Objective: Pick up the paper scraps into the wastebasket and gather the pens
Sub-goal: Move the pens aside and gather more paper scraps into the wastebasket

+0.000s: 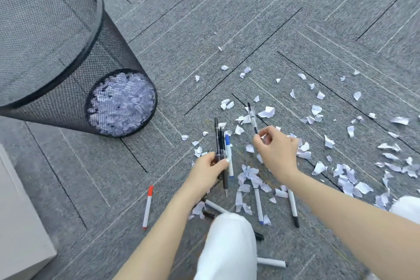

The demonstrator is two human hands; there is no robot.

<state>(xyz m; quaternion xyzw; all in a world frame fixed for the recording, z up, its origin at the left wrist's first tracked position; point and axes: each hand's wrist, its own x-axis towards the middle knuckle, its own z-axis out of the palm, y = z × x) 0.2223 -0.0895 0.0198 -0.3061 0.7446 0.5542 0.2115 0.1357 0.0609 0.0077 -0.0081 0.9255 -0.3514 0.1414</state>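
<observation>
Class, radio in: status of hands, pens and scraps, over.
Left hand grips pen bundle. Right hand pinches one pen. Paper scraps and red-capped pen on floor.

A grey carpet-tile floor (261,18) fills the view, its rectangular tiles laid in a herringbone pattern with thin pale and dark lines. At the lower left corner stands a light grey box-shaped object (20,223), cut off by the frame.

Under me, the grey carpet floor (295,18) carries scattered paper scraps (268,112) right of centre, loose pens (147,207) bottom centre, the wastebasket (68,52) upper left.
</observation>
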